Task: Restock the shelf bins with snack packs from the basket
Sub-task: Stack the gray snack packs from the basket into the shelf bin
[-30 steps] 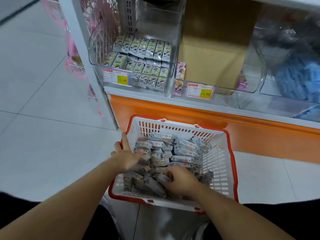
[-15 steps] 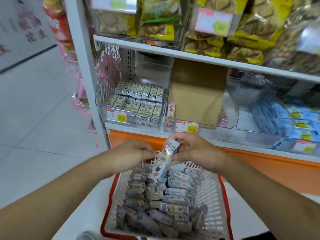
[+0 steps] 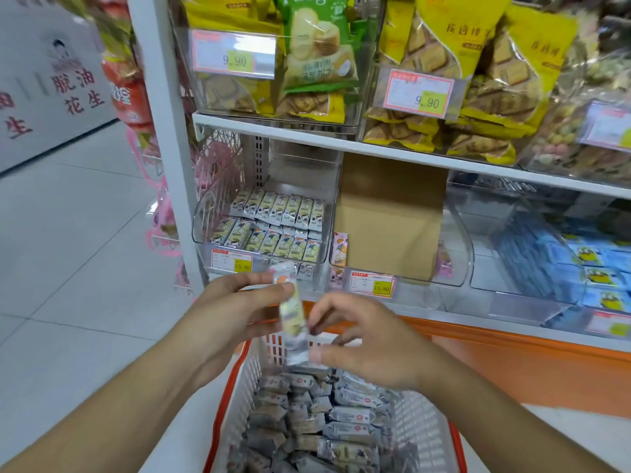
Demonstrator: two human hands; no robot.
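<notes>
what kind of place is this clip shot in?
Most likely a shop aisle, a snack section by the look of it. White shelving holds clear bins of small packs with price tags clipped on, bagged biscuits sit above, and a red-rimmed shopping basket of snack packs stands below.

Two bare forearms, left hand (image 3: 235, 312) and right hand (image 3: 368, 343), sleeveless, ringless.

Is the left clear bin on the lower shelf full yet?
Not full. The left clear bin holds rows of snack packs low down, with open space above them.
</notes>
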